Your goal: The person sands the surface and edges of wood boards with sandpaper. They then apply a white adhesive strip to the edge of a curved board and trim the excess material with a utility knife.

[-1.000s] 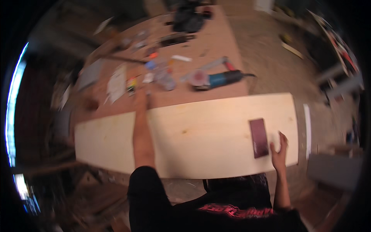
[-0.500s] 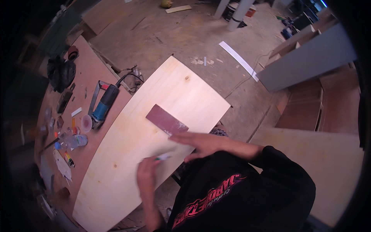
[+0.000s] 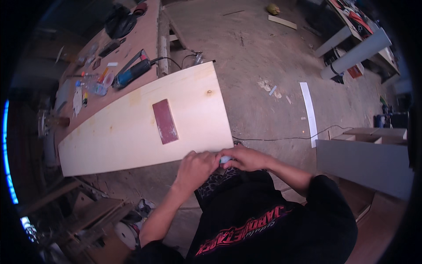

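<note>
Both my hands come together just off the near edge of the pale wooden board (image 3: 127, 132). Between them is a small whitish tube (image 3: 226, 159) with a green end. The body of the tube sits in the closed fingers of my right hand (image 3: 247, 158). At its green end the fingers of my left hand (image 3: 195, 169) are pinched, and their tips are partly hidden. On the board, beyond my hands, lies a reddish-brown rectangular sanding block (image 3: 165, 121) with whitish dust at its near end.
Left of the board, a workbench (image 3: 143, 33) carries a blue angle grinder (image 3: 132, 74), a clear plastic bottle (image 3: 97, 89) and a black bag (image 3: 121, 22). A cable crosses the floor toward a grey cabinet panel (image 3: 365, 165) at right. A white strip (image 3: 309, 114) lies on the floor.
My right hand has left the board beside the sanding block. My left hand has brought the tube to it at the board's near edge. The whole view has turned.
</note>
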`<state>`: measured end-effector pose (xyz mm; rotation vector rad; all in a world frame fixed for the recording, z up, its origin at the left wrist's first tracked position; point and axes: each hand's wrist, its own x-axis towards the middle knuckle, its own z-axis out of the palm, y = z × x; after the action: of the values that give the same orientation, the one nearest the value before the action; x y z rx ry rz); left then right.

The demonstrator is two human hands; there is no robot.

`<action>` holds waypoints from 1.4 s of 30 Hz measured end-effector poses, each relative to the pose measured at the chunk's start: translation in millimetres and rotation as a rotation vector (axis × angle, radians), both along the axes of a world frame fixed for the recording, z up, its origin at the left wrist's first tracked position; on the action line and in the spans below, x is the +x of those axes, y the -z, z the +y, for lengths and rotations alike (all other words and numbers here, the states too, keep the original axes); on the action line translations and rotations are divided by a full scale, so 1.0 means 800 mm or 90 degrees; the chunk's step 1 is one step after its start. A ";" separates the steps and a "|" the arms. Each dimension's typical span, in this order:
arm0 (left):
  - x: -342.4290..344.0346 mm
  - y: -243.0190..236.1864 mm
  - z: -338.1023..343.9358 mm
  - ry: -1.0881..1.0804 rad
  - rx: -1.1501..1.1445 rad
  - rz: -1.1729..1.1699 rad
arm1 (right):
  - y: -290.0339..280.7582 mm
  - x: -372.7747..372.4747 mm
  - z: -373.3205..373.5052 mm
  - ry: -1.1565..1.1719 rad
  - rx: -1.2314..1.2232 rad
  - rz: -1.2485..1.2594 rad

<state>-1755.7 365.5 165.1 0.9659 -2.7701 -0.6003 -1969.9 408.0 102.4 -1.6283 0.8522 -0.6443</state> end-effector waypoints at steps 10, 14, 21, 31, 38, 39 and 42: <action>-0.014 -0.057 0.022 0.061 -0.128 -0.167 | -0.006 -0.013 0.001 0.019 0.056 -0.123; -0.015 -0.059 0.015 -0.032 -0.126 -0.175 | -0.005 0.007 -0.003 0.068 -0.009 -0.114; -0.032 -0.061 -0.038 0.014 -0.212 -0.053 | -0.006 0.017 -0.029 0.177 0.040 -0.153; 0.011 -0.061 -0.160 -0.240 -0.065 -0.033 | 0.049 0.067 -0.094 0.495 0.079 -0.169; 0.145 0.060 -0.276 -0.339 0.121 0.117 | 0.097 0.105 -0.196 0.800 0.042 0.055; 0.175 0.085 -0.285 -0.368 0.139 0.119 | 0.101 0.112 -0.203 0.826 0.016 0.088; 0.250 0.157 -0.303 -0.390 0.167 0.116 | 0.110 0.115 -0.235 0.920 0.004 0.193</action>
<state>-1555.9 123.5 39.2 1.6227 -2.0994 -0.8908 -1877.9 220.1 14.8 -0.8702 2.2558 -1.3395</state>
